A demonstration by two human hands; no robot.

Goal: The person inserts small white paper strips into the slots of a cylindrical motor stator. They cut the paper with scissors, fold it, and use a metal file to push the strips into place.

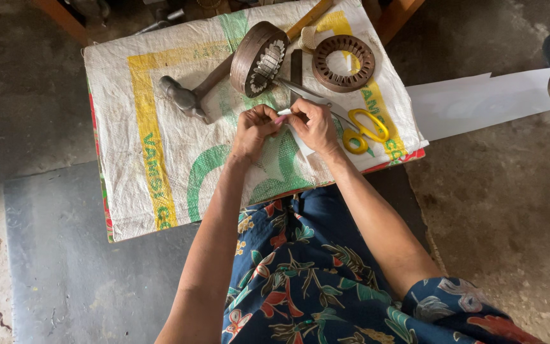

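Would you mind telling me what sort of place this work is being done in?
Probably a small, informal motor-repair workshop: two ring-shaped motor cores lie on a sack-covered low table beside a hammer and scissors, over a rough bare floor.

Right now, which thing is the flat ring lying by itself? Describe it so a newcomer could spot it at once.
Start at the white woven sack with yellow and green print spread over the low table. At its far right end, beyond the scissors with yellow handles, lies a rusty brown metal ring. Unlike the thicker drum-shaped piece tilted beside it, it lies flat, with teeth around its open centre.
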